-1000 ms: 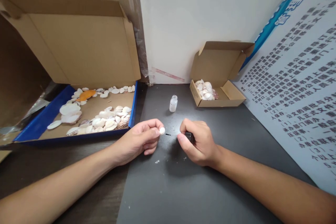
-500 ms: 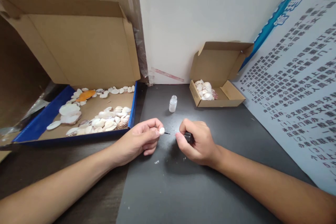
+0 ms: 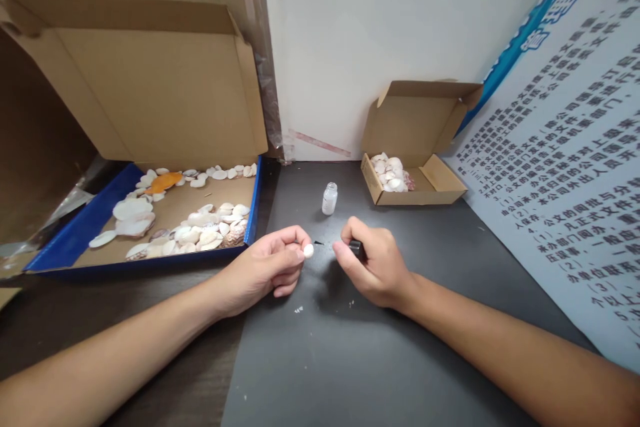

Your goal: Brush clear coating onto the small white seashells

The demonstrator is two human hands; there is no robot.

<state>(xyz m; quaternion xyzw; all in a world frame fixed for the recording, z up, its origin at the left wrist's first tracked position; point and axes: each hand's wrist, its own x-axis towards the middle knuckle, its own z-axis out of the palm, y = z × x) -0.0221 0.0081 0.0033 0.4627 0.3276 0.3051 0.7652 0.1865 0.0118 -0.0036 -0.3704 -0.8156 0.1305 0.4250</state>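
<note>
My left hand (image 3: 277, 260) pinches a small white shell (image 3: 309, 251) between thumb and forefinger, over the dark grey mat. Facing it, my right hand (image 3: 373, 260) is closed round the black cap of a small brush (image 3: 357, 249), its thin dark tip pointing left. The brush tip lies just right of the shell and slightly higher; a narrow gap shows between them. Behind both hands stands a small clear bottle (image 3: 329, 199), upright and uncapped, with whitish contents.
On the left, an open blue-sided cardboard box (image 3: 190, 263) holds many shells and one orange shell (image 3: 166, 182). A smaller open cardboard box (image 3: 420, 197) with white shells stands back right. A printed board (image 3: 560, 167) leans along the right; a white panel (image 3: 320, 80) rises behind.
My right hand has moved up slightly with the brush, so its tip now sits higher beside the shell. My left hand and the shell have hardly moved.
</note>
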